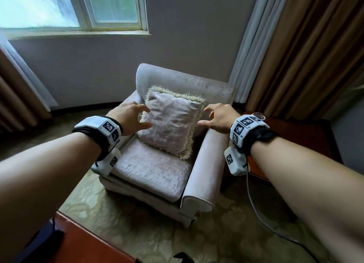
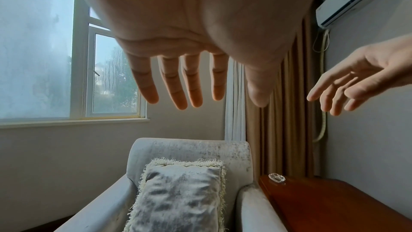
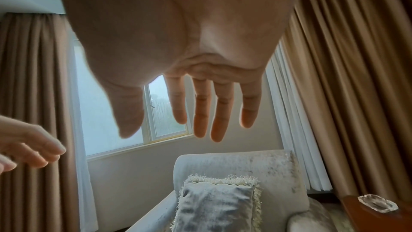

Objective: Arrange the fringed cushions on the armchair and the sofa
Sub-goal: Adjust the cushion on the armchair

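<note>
A pale pink fringed cushion leans upright against the back of a pink velvet armchair. My left hand hovers at the cushion's left edge, fingers spread and holding nothing. My right hand hovers at the cushion's right edge, fingers loosely spread, also empty. Both wrist views show straight, parted fingers above the cushion, with air between hands and fabric. No sofa is in view.
A red-brown wooden side table stands right of the armchair with a glass ashtray on it. Another wooden surface is at the lower left. Brown curtains hang right, a window behind. A cable trails on the carpet.
</note>
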Tool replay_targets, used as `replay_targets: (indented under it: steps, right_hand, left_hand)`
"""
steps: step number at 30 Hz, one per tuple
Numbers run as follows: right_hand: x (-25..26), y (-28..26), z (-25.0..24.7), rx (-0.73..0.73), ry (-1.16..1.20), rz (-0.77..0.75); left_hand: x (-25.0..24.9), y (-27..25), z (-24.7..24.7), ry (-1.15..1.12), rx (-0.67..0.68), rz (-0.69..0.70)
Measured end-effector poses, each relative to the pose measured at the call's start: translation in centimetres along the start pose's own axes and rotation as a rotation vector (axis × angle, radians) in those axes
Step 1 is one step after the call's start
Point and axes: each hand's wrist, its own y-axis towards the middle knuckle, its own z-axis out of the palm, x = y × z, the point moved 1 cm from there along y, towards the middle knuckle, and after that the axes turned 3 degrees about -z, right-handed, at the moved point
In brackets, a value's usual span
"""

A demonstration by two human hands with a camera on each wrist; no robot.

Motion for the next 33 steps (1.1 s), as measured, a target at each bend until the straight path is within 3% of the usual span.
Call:
replay_targets:
  steps: [12, 17, 20, 26, 30, 33]
  right_hand:
    - [-2.1, 18.3, 0.5, 0.043, 0.079, -0.029]
    - [-1.9, 24.8, 2.2, 0.077, 0.110, -0.052]
    - [-2.8, 28.3, 3.9, 0.026, 0.159, -0.044]
    - [-6.0, 35.0, 11.2, -0.011, 0.268, 0.182]
    - [-7.7, 39.4, 18.3, -0.043, 0.309, 0.387]
    - [-7.7, 42.5, 24.4, -0.018, 0.375, 0.465]
  left_hand:
    - [3.4, 15.7, 0.3, 0.005, -0.001, -0.067]
    - [4.9, 21.5, 1.6, -0.007, 0.024, -0.059]
    - [6.4, 25.8, 3.4, -0.055, 0.042, -0.048]
    - [9.2, 36.2, 9.8, -0.144, 0.026, 0.083]
    - [11.9, 45.4, 17.4, -0.195, 0.108, 0.199]
    - [14.2, 50.5, 23.3, -0.210, 0.126, 0.198]
